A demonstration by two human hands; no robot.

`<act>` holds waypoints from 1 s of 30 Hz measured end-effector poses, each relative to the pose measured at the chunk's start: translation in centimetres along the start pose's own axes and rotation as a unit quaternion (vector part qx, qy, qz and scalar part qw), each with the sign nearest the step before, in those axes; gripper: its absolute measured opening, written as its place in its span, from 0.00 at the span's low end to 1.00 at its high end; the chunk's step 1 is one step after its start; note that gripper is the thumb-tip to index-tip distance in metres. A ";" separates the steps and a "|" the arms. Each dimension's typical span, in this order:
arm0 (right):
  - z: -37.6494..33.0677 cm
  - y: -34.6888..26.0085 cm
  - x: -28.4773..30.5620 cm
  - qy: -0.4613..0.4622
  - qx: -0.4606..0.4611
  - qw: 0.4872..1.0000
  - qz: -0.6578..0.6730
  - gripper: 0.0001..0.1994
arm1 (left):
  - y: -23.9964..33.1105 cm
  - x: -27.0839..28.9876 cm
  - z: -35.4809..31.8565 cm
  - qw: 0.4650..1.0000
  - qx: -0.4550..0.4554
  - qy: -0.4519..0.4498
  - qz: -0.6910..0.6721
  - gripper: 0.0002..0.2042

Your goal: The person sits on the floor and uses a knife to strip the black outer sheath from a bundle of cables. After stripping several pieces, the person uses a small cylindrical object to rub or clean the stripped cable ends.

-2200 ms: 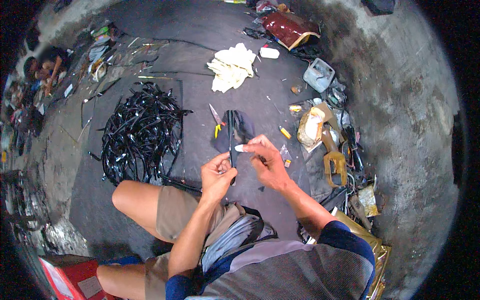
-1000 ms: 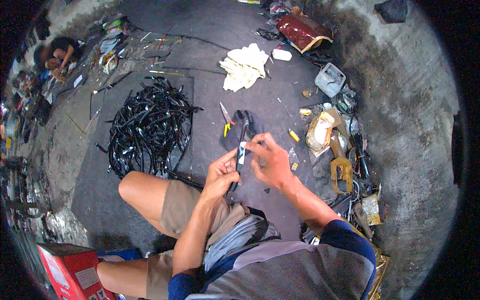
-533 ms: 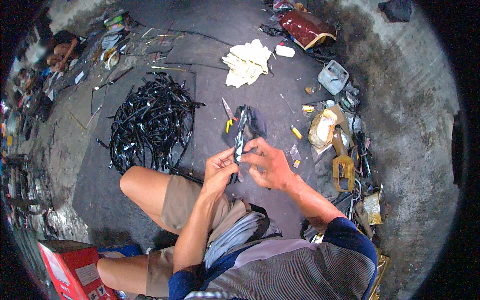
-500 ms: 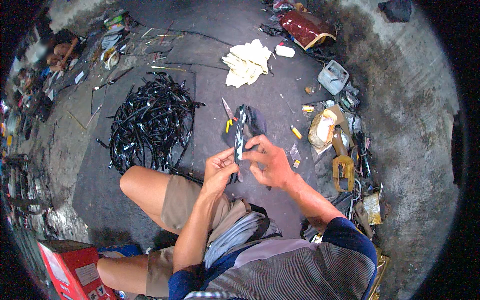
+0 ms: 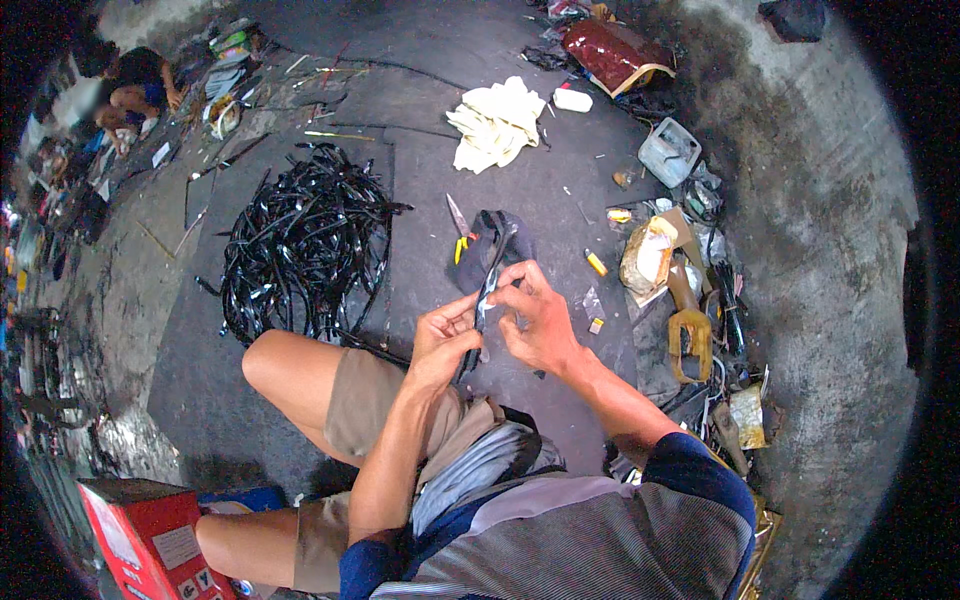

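My left hand (image 5: 446,342) pinches a glossy black strip (image 5: 493,262) just above my lap. From the other side, my right hand (image 5: 538,322) closes its thumb and fingers on the same strip, a little higher up. The strip's upper end bends over a dark rounded bundle (image 5: 516,232) on the floor mat, while its lower end hangs below my left hand. Beside the bundle lie scissors (image 5: 458,222) with yellow handles, blades pointing away from me. A big tangled heap of black strips (image 5: 305,240) sits to the left.
A cream cloth (image 5: 497,125) and a white bottle (image 5: 572,100) lie ahead. Along the right are a yellow lighter (image 5: 596,262), a cut pale jug (image 5: 668,152), an amber plastic jug (image 5: 690,345) and a maroon container (image 5: 615,58). A red box (image 5: 150,540) stands left; another person (image 5: 140,85) crouches far left.
The strip's upper part, straight before, now bends to the right. My right hand has shifted slightly along it. The other person at far left has moved.
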State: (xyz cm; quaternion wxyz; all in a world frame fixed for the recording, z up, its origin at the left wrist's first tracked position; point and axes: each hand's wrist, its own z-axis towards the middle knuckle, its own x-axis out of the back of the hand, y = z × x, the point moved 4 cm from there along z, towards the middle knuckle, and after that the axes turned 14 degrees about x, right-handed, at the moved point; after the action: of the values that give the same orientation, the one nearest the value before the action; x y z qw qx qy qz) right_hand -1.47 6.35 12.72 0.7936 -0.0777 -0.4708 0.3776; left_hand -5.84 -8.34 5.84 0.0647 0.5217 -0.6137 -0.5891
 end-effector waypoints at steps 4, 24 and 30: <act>0.4 0.1 -0.1 0.077 -0.039 0.996 -0.031 0.19 | -0.4 0.2 0.2 1.000 -0.010 0.008 -0.013 0.32; -0.3 0.0 -0.9 0.069 0.065 0.987 -0.131 0.31 | -1.3 0.5 0.4 0.999 0.005 0.004 -0.050 0.28; -0.7 0.0 0.7 0.143 0.064 0.975 -0.156 0.29 | -0.9 0.5 0.2 0.998 0.024 -0.008 -0.050 0.25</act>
State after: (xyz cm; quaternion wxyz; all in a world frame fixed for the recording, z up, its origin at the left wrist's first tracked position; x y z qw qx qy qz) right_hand -0.77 7.02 12.84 0.9050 -0.0052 -0.3340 0.2634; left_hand -5.69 -8.32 4.77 0.0173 0.5487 -0.6013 -0.5806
